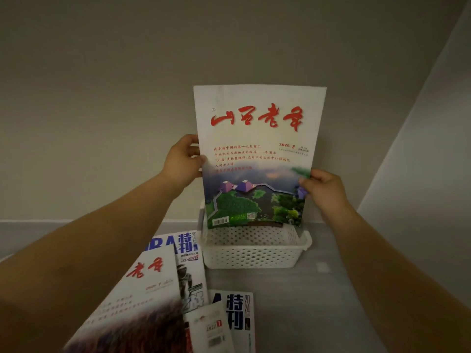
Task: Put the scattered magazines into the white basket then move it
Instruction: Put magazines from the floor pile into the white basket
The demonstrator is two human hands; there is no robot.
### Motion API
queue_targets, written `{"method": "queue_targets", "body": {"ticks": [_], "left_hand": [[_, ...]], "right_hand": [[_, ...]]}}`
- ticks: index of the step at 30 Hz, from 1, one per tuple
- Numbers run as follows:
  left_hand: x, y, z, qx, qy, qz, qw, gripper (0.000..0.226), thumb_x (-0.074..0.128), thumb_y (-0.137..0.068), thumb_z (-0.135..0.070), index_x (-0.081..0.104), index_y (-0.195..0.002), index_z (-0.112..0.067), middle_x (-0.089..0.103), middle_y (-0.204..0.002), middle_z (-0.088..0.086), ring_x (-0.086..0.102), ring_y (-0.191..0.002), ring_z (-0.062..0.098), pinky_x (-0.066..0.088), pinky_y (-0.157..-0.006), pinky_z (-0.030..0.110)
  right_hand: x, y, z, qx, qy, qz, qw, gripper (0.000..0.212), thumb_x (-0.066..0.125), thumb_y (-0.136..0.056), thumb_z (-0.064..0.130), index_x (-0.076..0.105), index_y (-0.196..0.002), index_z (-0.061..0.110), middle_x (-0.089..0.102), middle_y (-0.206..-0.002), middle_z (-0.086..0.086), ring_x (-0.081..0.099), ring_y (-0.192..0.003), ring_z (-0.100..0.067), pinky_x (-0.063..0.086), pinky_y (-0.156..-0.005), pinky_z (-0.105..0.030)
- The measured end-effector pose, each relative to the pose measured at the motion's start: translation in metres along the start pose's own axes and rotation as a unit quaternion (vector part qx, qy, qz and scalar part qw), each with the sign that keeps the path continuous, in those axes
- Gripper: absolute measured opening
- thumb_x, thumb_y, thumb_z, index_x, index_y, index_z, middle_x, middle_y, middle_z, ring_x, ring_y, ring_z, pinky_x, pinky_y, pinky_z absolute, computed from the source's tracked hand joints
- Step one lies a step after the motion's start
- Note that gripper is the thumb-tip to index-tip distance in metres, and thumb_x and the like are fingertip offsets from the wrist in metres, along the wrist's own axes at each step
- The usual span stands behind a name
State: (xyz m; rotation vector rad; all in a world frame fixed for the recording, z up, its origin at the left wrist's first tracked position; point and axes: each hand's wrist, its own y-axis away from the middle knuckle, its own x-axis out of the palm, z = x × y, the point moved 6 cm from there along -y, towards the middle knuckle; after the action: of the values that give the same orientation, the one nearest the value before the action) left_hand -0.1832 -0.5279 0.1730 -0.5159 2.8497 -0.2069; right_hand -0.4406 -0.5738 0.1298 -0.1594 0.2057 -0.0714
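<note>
basket (254,256) far wall: behind held magazine (257,154) | loose magazines (153,289): cut by bottom edge

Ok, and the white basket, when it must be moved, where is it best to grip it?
Likely the white basket by the rim lips at its short ends, one hand from each side: the rim juts out there, and the upright magazine is over the middle.

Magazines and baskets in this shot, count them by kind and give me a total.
magazines: 5 (held magazine, red-title magazine, blue-title magazine, second blue-title magazine, small magazine)
white basket: 1
Total: 6
</note>
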Motion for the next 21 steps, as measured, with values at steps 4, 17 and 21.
{"method": "queue_targets", "body": {"ticks": [4,17,21], "left_hand": [[0.025,-0.016,0.023,-0.017,-0.028,0.018,0.999,0.020,0.047,-0.087,0.001,0.046,-0.103,-0.012,0.055,-0.115,0.016,0.054,-0.107,0.034,0.051,-0.074,0.039],[0.043,-0.045,0.078,-0.033,-0.103,0.005,0.994,0.023,0.046,-0.084,0.006,0.052,-0.105,-0.001,0.055,-0.098,0.012,0.054,-0.097,0.030,0.050,-0.073,0.035],[0.039,-0.046,0.084,-0.030,-0.072,-0.018,0.997,0.014,0.049,-0.085,0.004,0.050,-0.092,-0.009,0.056,-0.096,0.009,0.054,-0.091,0.025,0.046,-0.058,0.021]], "right_hand": [[-0.003,-0.018,-0.039,0.052,0.001,0.017,0.998,0.025,0.050,-0.083,-0.008,0.058,-0.106,-0.010,0.062,-0.053,-0.003,0.053,-0.040,-0.007,0.048,-0.045,-0.013],[0.008,-0.051,-0.106,0.086,0.050,0.008,0.995,0.021,0.058,-0.079,-0.006,0.059,-0.100,-0.004,0.059,-0.083,-0.008,0.057,-0.081,-0.023,0.049,-0.058,-0.017],[0.008,-0.053,-0.104,0.066,0.043,-0.004,0.997,0.022,0.055,-0.080,-0.006,0.062,-0.100,-0.002,0.060,-0.087,-0.009,0.056,-0.065,-0.012,0.047,-0.048,-0.005]]}}
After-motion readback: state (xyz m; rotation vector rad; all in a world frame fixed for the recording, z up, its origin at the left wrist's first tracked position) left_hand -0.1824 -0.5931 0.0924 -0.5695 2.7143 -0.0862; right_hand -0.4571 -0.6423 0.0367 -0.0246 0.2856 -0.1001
